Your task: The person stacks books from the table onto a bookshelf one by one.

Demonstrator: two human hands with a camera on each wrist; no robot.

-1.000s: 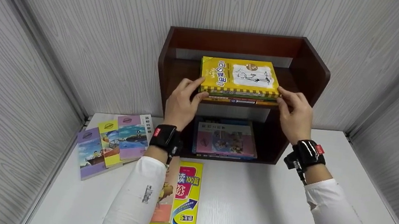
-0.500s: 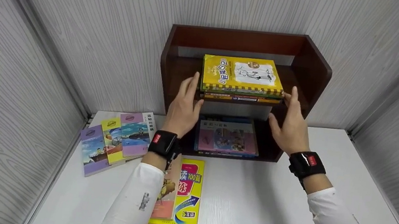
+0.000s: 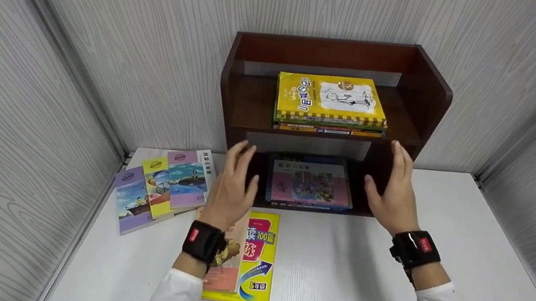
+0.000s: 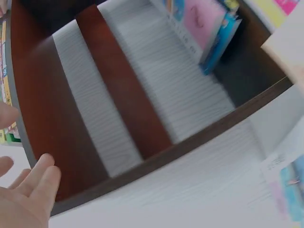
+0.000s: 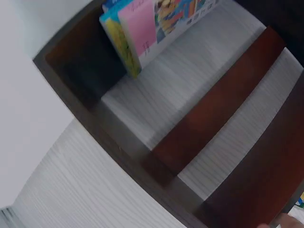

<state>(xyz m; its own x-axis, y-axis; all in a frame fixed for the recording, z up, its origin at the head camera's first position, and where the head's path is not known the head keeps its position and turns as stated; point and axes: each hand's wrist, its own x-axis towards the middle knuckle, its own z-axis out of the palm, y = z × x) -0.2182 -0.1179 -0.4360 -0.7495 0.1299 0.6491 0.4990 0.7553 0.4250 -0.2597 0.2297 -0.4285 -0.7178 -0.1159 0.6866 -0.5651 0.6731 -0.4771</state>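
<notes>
A stack of books topped by a yellow comic book [image 3: 332,99] lies flat on the upper shelf of a dark brown bookshelf [image 3: 327,53]. In front of the shelf's left side is my left hand [image 3: 231,189], its fingers apart and holding nothing. My right hand [image 3: 394,195], also holding nothing, is near the right upright, fingers extended below the upper board. Between the hands, on the lower shelf, lies another stack with a pink book [image 3: 312,183] on top. The left wrist view shows the left hand's fingers [image 4: 40,183] beside the shelf's edge.
Fanned out on the white table [image 3: 324,278] at left are several picture books [image 3: 186,181]. A yellow workbook [image 3: 257,270] lies in front of the shelf, with a salmon-coloured book [image 3: 231,262] over it, partly hidden by the left hand. Wood-patterned wall panels [image 3: 87,9] enclose the table.
Both hands have let go of the upper stack and drawn back toward the person, the left lower and further left. The stack stays on the upper shelf.
</notes>
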